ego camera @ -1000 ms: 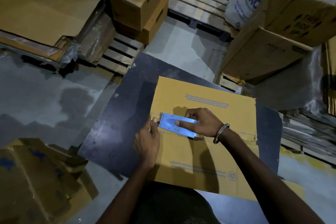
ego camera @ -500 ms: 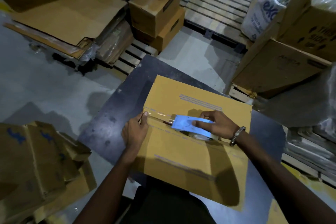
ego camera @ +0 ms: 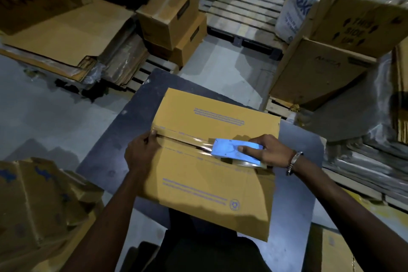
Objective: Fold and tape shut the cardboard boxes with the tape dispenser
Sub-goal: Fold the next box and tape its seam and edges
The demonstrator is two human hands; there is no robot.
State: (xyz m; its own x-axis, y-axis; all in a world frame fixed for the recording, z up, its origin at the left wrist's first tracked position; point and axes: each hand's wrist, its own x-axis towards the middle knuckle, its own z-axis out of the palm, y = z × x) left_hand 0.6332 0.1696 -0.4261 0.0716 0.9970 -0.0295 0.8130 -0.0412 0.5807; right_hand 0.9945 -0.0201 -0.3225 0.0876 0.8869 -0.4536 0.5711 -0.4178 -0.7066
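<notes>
Gripping blue tape dispenser [ego camera: 236, 149] on box [ego camera: 212, 185] seam, right hand [ego camera: 268, 152]; left hand [ego camera: 140, 152] pinches box's left edge. Flaps closed, contents hidden.

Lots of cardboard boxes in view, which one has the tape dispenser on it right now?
The flat yellow-brown cardboard box on the dark table, directly under both hands. The right hand holds the blue tape dispenser on its centre seam; the left hand holds its left edge.
</notes>
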